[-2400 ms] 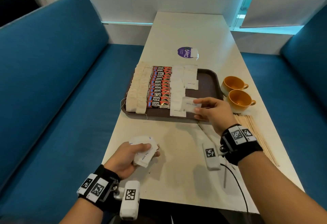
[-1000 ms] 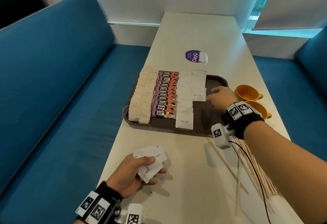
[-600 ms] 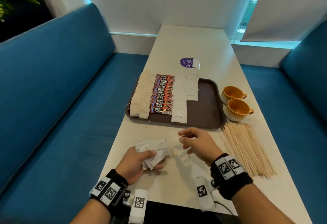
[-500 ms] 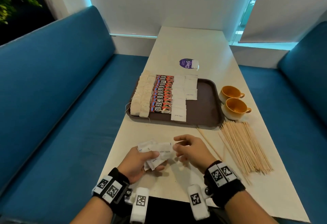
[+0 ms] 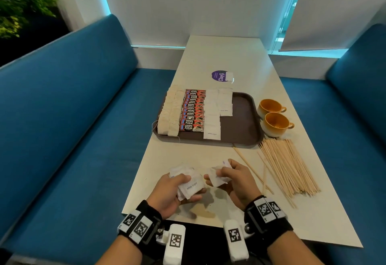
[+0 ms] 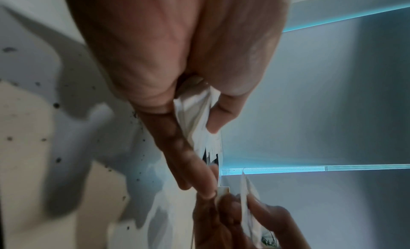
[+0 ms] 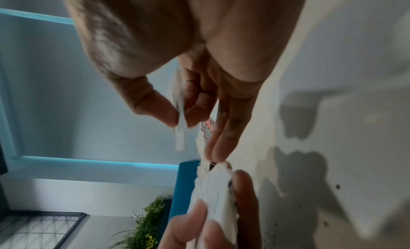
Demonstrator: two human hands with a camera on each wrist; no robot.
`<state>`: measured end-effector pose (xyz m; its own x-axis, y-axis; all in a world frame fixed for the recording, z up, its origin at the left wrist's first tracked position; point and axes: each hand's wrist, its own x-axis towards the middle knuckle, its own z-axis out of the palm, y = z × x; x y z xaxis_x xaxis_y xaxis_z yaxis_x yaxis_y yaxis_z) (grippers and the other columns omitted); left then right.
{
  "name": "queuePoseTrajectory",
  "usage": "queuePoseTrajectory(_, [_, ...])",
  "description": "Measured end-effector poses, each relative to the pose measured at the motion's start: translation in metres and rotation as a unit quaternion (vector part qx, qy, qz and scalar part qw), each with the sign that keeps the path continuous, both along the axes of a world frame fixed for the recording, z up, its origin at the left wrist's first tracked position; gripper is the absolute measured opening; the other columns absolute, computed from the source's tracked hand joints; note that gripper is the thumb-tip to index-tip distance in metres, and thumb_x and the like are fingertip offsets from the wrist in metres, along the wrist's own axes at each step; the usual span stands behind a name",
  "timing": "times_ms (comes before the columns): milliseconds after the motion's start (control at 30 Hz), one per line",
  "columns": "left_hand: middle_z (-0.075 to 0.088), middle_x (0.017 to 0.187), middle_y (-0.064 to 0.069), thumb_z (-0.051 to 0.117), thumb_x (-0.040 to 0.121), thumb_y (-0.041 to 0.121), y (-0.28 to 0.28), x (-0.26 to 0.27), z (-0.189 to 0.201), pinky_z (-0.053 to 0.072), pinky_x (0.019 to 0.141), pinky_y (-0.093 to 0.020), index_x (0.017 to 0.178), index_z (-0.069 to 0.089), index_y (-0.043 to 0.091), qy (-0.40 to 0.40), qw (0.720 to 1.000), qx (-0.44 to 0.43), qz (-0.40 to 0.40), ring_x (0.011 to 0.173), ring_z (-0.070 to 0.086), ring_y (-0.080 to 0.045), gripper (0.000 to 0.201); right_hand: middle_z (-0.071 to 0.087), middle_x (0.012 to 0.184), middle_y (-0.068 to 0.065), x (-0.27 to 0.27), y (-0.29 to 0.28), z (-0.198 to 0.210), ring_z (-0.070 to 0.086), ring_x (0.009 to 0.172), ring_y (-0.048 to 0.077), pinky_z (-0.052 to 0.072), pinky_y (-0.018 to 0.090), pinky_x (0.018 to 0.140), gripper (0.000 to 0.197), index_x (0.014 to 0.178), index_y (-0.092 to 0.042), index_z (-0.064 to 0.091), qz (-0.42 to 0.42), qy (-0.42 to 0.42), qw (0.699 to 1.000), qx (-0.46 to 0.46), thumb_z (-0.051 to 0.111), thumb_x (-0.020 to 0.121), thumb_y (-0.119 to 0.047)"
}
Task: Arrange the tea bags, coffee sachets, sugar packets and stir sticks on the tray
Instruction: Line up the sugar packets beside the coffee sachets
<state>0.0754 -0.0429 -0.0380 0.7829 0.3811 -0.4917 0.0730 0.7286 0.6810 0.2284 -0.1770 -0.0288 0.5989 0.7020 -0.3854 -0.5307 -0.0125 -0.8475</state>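
Observation:
A brown tray in mid-table holds rows of beige tea bags, red coffee sachets and white sugar packets. Near the front edge my left hand grips a bunch of white sugar packets. Beside it my right hand pinches one sugar packet between thumb and finger. The two hands almost touch. A pile of wooden stir sticks lies on the table right of my hands.
Two orange cups stand right of the tray. A purple round sticker sits beyond it. Blue bench seats flank the white table. The tray's right half is bare.
My right hand drew back from the tray to the left hand and now pinches a packet from the bunch. The left hand stayed near the front edge.

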Motion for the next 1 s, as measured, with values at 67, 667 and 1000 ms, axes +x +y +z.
queuePoseTrajectory(67, [0.068, 0.12, -0.034, 0.041, 0.097, -0.008, -0.001, -0.001, -0.003, 0.064, 0.066, -0.05, 0.132, 0.053, -0.005, -0.013, 1.0, -0.021, 0.013, 0.105, 0.066, -0.057, 0.037, 0.055, 0.078, 0.027, 0.0, -0.001, 0.004, 0.07, 0.079, 0.052, 0.062, 0.046, 0.064, 0.026, 0.085, -0.007, 0.049, 0.007, 0.015, 0.999, 0.029, 0.056, 0.076, 0.016])
queuePoseTrajectory(667, [0.067, 0.1, -0.027, 0.08, 0.075, 0.006, -0.01, 0.006, -0.002, 0.052, 0.055, -0.03, 0.125, 0.065, -0.005, 0.0, 0.997, 0.063, -0.05, 0.07, 0.063, -0.028, 0.053, 0.067, 0.106, 0.023, -0.001, -0.005, 0.007, 0.069, 0.082, 0.029, 0.061, 0.039, 0.068, 0.029, 0.114, -0.016, 0.072, 0.153, -0.178, 0.968, -0.086, 0.064, 0.094, 0.004])
queuePoseTrajectory(1000, [0.068, 0.094, -0.021, 0.073, 0.087, 0.002, -0.007, 0.013, 0.004, 0.052, 0.054, -0.027, 0.123, 0.068, -0.001, -0.003, 0.998, 0.048, 0.04, 0.069, 0.063, -0.026, 0.037, 0.074, 0.089, 0.021, -0.003, -0.002, 0.012, 0.072, 0.074, 0.033, 0.064, 0.042, 0.076, 0.014, 0.094, -0.003, 0.077, 0.075, -0.21, 0.974, -0.053, 0.076, 0.084, 0.007])
